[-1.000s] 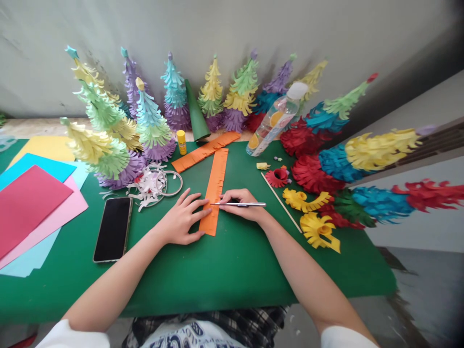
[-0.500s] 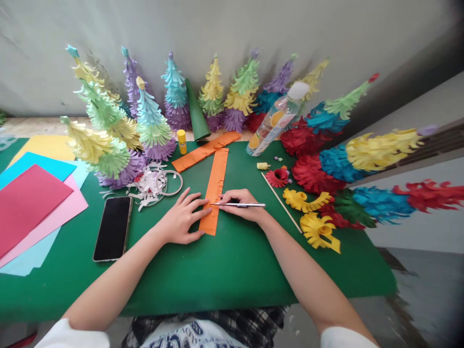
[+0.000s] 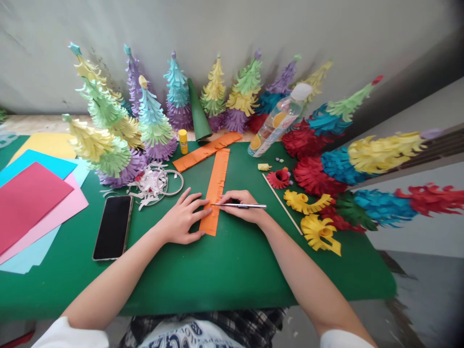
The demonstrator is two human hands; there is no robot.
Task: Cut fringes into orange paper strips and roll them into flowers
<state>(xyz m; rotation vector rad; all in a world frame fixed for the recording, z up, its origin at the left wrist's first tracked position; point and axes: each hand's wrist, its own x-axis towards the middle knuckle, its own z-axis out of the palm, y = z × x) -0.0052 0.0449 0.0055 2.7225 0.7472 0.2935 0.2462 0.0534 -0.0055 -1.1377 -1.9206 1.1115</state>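
An orange paper strip (image 3: 214, 181) with cuts along its right edge lies lengthwise on the green table (image 3: 232, 275). My left hand (image 3: 184, 217) is spread flat, its fingertips resting on the strip's left side. In my right hand (image 3: 242, 205) is a slim silver pen-like tool (image 3: 246, 206), its tip on the strip between both hands. A second orange strip (image 3: 206, 152) lies slanted just behind. White paper scraps (image 3: 150, 183) and a tape ring (image 3: 180, 182) are left of the strips.
Paper trees (image 3: 176, 92), a green cone (image 3: 198, 113), a glue stick (image 3: 183, 141) and a bottle (image 3: 277, 121) stand behind. A phone (image 3: 113, 227) and coloured sheets (image 3: 34, 203) lie left. Yellow curled strips (image 3: 321, 232) and a thin stick (image 3: 282, 204) lie right.
The view has shifted very slightly. Both hands keep nearly the same place on the orange strip, and the tool's tip is still on it.
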